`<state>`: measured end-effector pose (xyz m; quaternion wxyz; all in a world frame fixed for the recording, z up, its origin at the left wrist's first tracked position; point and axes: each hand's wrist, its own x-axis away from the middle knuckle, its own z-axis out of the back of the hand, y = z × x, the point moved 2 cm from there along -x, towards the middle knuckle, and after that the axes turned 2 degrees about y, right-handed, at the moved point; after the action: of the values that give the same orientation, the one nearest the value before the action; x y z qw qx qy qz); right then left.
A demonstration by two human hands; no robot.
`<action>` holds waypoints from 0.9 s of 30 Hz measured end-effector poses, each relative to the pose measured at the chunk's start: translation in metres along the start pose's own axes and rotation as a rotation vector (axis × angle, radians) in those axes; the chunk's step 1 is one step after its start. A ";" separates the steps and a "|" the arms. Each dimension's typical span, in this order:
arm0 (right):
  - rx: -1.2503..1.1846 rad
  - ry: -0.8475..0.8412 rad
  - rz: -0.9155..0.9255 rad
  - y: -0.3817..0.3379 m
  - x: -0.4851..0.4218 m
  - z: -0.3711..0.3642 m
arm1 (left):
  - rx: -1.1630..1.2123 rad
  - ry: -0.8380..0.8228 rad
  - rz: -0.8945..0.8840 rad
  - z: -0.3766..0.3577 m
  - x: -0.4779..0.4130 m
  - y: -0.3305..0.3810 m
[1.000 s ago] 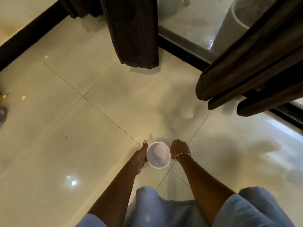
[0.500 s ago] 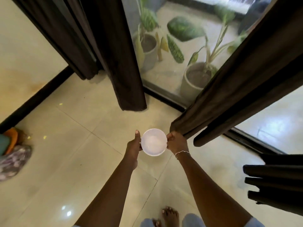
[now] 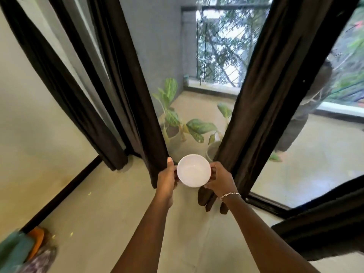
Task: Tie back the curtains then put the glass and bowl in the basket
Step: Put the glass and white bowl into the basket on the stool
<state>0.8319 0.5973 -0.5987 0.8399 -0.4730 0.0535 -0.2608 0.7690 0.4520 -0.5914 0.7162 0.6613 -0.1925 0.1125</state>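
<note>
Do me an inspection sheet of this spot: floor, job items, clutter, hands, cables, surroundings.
Surface: pale tiled floor, a few yellow specks.
Job's things: white bowl held up, seems empty; dark curtains hang in gathered columns, no tie visible; glass and basket not in view.
Clutter: colourful heap at lower left, blurred.
Grippers: left hand and right hand grip the bowl's opposite sides.
Cables: nothing seen.
Surroundings: potted plants on a balcony outside.

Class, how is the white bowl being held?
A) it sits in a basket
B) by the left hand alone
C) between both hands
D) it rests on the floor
C: the left hand and the right hand grip opposite sides of the white bowl.
</note>
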 end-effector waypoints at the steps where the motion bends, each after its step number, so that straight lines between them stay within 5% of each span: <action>1: -0.003 0.013 0.018 -0.008 0.006 0.011 | -0.003 -0.017 -0.021 -0.003 0.008 0.012; 12: -0.084 0.208 0.007 -0.004 0.083 0.127 | -0.120 -0.276 -0.160 -0.080 0.086 0.059; 27: -0.011 0.595 -0.240 0.177 0.303 0.341 | -0.241 -0.727 -0.062 -0.309 0.324 -0.046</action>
<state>1.2754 0.7843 -0.5109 0.7480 -0.3837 0.2419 -0.4846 1.1188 0.7235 -0.5109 0.6770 0.5744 -0.4257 -0.1746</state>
